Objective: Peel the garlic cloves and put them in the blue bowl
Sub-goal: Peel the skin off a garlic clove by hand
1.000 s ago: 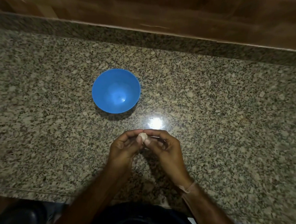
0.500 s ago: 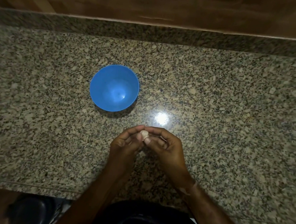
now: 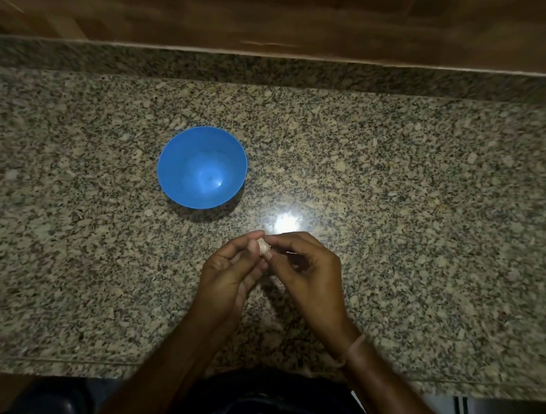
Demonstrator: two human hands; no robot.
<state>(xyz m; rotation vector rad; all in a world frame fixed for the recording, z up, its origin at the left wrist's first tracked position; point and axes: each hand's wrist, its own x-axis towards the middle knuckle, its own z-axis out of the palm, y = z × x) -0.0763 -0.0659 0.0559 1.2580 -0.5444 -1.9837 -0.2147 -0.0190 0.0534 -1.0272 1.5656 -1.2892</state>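
Pinching one garlic clove between curled fingertips of left hand and right hand, over the speckled surface, near the blue bowl but apart.

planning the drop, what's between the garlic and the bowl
Only bare counter lies between the garlic and the bowl, as the head view shows.

Speckled granite counter; wooden panel behind; possibly dark shoe below.

Only the blue bowl stands on the granite counter, with open surface all around it.
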